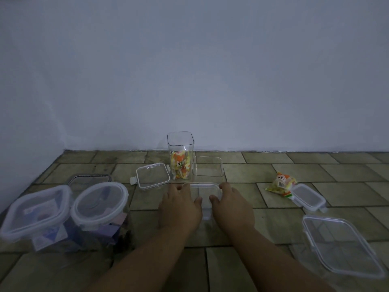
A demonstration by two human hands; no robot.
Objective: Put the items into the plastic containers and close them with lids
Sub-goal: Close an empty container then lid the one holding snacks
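Note:
An empty clear rectangular container (205, 191) stands on the tiled floor in front of me. My left hand (179, 207) grips its left side and my right hand (231, 205) grips its right side. Behind it stands a tall clear jar (180, 144), open on top and partly filled with orange and yellow snack packets. A small empty clear container (208, 166) sits right of the jar, and a square lid (153, 175) lies to its left. One loose snack packet (281, 184) lies at the right, beside a small lid (307, 196).
Two lidded containers, one square (35, 209) and one round (100, 202), hold purple items at the left, with a dark-rimmed lid (89, 179) behind them. A large lidded container (341, 243) sits at the near right. A wall (189, 70) rises just behind the jar.

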